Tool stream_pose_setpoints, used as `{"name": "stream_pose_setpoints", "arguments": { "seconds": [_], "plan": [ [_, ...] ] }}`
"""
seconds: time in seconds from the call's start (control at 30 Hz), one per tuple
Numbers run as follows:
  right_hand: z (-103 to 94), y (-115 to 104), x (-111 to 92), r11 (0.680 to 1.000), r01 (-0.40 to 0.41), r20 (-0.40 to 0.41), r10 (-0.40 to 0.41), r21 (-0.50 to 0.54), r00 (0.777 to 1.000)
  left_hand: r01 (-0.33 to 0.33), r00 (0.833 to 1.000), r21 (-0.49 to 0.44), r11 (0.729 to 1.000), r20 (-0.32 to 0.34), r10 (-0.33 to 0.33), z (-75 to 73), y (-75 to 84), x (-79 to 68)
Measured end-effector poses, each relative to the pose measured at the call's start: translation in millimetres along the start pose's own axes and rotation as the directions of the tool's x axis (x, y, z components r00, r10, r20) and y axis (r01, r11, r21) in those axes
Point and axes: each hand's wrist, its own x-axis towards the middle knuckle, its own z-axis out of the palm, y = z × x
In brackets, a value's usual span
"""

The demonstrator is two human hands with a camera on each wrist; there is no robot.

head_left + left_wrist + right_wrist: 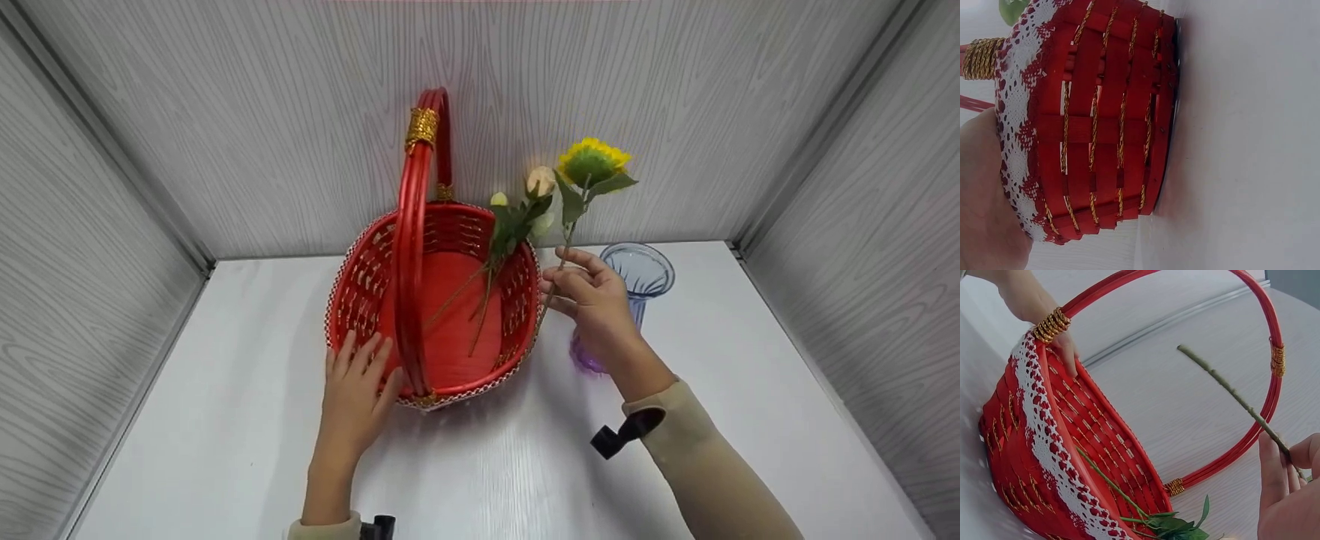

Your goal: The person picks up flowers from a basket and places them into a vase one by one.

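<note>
Head view: sunflower (591, 166) pinched in right hand (594, 298), just off the right side of the red basket (454, 274).

Thumb and fingers grip the stem low; yellow bloom and leaves sit beyond the fingertips toward the back wall (315, 112), bare stem end sticks out the other side by the basket rim, contact with it unclear. Left hand (356, 401) lies over the near-left rim, fingers extended and loose, palm against the lace edging (1019, 140). Other stems (510, 229) lean in the basket, heads past its far-right rim. Glass vase (651, 271) stands right of the basket, partly behind the right hand.
</note>
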Motion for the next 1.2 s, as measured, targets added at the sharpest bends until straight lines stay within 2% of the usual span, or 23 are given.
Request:
{"name": "stream_pose_setpoints", "arguments": {
  "seconds": [0.2,0.47,0.77,1.07,1.2],
  "plan": [
    [-3.7,-9,0,0.999,0.001,-0.018,0.000,0.052,1.000,0.001,1.000,-0.005,1.000,-0.018,-0.001,-1.3,-0.3,2.6],
    [-17.3,-19,-4,0.991,0.066,-0.042,-0.062,0.115,0.997,0.019,1.000,-0.009,1.000,0.012,-0.019,-3.3,-1.7,3.9],
    [-39.7,-30,-6,0.986,0.141,-0.084,-0.134,0.092,0.987,0.028,0.999,0.007,1.000,0.029,-0.028,-3.0,-0.9,5.1],
    [-61.8,-42,-7,0.982,0.166,-0.095,-0.158,0.087,0.983,0.032,0.999,0.010,0.999,0.031,-0.032,-3.2,-1.0,3.9],
    [-70.4,-47,-6,0.977,0.179,-0.104,-0.168,0.118,0.980,0.029,0.999,0.010,1.000,0.027,-0.029,-4.3,-0.9,2.4]
  ]
}}
